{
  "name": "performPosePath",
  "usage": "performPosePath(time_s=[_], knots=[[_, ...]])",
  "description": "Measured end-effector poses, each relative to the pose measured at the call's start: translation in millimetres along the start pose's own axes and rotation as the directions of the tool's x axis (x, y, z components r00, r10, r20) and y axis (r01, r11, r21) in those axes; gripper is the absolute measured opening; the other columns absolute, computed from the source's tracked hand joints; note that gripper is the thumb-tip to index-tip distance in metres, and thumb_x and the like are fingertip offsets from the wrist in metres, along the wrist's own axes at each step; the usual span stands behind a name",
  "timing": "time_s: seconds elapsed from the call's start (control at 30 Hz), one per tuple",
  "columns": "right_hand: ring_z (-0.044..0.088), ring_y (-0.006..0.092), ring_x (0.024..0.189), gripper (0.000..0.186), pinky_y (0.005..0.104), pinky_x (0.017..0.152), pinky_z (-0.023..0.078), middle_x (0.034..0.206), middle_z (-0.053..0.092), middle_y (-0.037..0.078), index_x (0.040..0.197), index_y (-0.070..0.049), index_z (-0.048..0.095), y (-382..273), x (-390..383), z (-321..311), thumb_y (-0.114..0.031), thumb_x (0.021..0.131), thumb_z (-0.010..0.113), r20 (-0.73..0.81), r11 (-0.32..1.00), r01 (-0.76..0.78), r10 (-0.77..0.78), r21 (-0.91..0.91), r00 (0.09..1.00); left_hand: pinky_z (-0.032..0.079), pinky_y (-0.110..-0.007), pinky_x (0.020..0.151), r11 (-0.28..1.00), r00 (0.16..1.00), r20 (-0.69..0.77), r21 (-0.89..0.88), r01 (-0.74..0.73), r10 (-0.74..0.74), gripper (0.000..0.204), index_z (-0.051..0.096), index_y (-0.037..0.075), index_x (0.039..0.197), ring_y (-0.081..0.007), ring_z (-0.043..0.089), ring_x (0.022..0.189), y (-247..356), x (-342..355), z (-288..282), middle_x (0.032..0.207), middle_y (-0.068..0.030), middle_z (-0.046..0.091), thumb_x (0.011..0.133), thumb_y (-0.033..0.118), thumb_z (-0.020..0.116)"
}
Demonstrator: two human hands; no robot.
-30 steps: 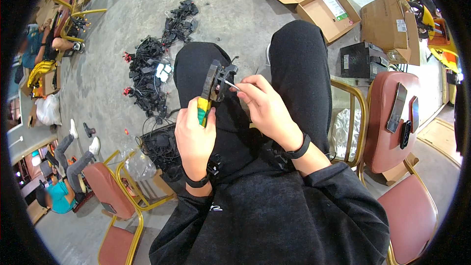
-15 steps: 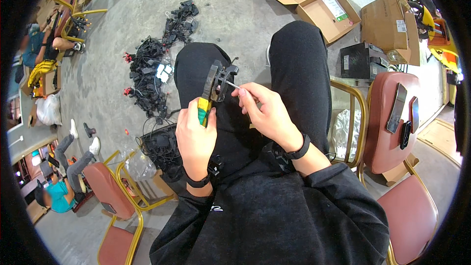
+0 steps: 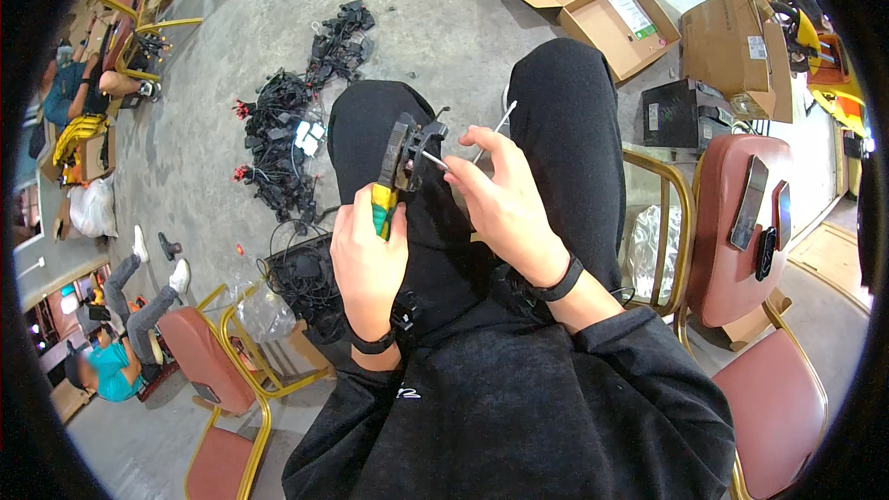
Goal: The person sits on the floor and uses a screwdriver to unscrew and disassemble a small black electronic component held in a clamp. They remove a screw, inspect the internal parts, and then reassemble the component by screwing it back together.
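Above my lap, my left hand (image 3: 370, 255) is closed round the yellow-and-green grip (image 3: 381, 204) of a black tool (image 3: 407, 150) with a slotted, clamp-like head; its exact kind is not clear. My right hand (image 3: 507, 208) pinches a thin metal hex key (image 3: 496, 130) between thumb and fingers. One end of it reaches the tool's right side, while the other sticks up past my forefinger. My fingers hide its bend. Whether the tip sits inside a screw is too small to tell.
Tangled black cables and connectors (image 3: 282, 139) lie on the floor at left. Ahead right are an open cardboard box (image 3: 593, 46), a taller carton (image 3: 727, 42) and a black case (image 3: 681, 116). Phones (image 3: 748, 204) rest on the chair (image 3: 718, 268) to my right. Two people sit far left.
My right hand has opened slightly and shifted its fingers on the hex key, whose upper end now shows. The left hand and tool have hardly moved.
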State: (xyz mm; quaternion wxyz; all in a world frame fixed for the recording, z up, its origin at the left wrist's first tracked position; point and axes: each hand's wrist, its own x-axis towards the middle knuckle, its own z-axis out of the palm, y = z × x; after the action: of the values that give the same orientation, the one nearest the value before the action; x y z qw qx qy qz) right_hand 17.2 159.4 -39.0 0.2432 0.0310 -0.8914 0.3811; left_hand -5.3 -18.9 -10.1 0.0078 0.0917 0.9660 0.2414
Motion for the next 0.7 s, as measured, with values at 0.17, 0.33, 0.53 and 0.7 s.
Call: performPosePath(time_s=[0.17,0.33,0.53,0.7], knots=[[0.059,0.0329,0.102,0.02,0.0388,0.087,0.048,0.111,0.058,0.016,0.099,-0.004,0.065,2,-4,3,-0.007,0.08,0.072,0.077,0.993,-0.095,0.09,0.067,0.993,0.049,-0.047,0.073,1.0,1.0,-0.004,0.012,-0.004,0.004,0.039,0.058,0.004,0.113,-0.0415,0.062,0.084,0,0,0,0.09,-0.0197,0.062,0.081,0.018,0.076],[0.063,0.0307,0.092,0.012,0.0365,0.077,0.052,0.101,0.061,0.015,0.1,-0.002,0.065,4,-6,10,-0.009,0.09,0.066,0.083,0.957,-0.177,0.161,0.231,0.983,0.051,-0.047,0.072,0.999,0.999,-0.022,0.03,-0.024,0.025,0.031,0.06,0.005,0.11,-0.0385,0.063,0.082,3,0,-1,0.088,-0.0182,0.062,0.083,0.012,0.073],[0.065,0.0181,0.057,0.03,0.0282,0.053,0.054,0.068,0.061,0.007,0.103,-0.001,0.06,-3,0,-6,-0.025,0.106,0.043,0.665,0.138,-0.758,0.397,0.638,0.632,0.049,-0.046,0.074,1.0,1.0,-0.003,0.018,-0.007,0.007,0.037,0.059,0.004,0.112,-0.0406,0.062,0.085,0,-1,1,0.09,-0.0191,0.062,0.082,0.017,0.075],[0.062,0.014,0.048,0.032,0.0229,0.043,0.048,0.067,0.061,0.006,0.104,-0.002,0.058,-1,-1,-4,-0.028,0.107,0.039,0.687,0.093,-0.778,0.412,0.621,0.598,0.049,-0.046,0.075,1.0,1.0,0.012,0.012,0.007,-0.007,0.037,0.059,0.004,0.113,-0.0403,0.063,0.086,0,0,2,0.091,-0.0189,0.063,0.082,0.017,0.075]])
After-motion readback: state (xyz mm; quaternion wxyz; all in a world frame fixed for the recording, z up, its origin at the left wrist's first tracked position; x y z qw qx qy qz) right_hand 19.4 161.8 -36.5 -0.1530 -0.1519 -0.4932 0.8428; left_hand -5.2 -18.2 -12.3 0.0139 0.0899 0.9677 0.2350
